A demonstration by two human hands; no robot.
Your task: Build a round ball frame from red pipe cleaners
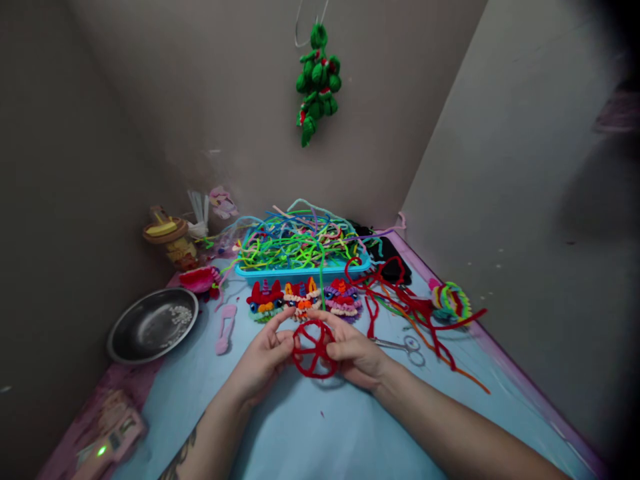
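Between my two hands is a red pipe-cleaner ring [314, 348] with spokes meeting at its middle, like a small wheel. My left hand [270, 353] pinches its left rim between thumb and fingers. On the opposite side, my right hand [353, 350] grips the right rim with the thumb in front. The ring is held up over the blue table cover [320, 427]. Just behind my fingertips sit a red figure [265, 298], an orange-and-white figure [302, 293] and a purple-and-red figure [343, 297], all made of curled pipe cleaners.
A blue tray [300, 273] heaped with pipe cleaners stands at the back. Right of my hands lie scissors [407, 347] and loose red pipe cleaners [415, 303]. A metal bowl [130, 333] holding small white bits and a pink clip-shaped piece [227, 329] are at left. Green decorations [317, 83] hang above.
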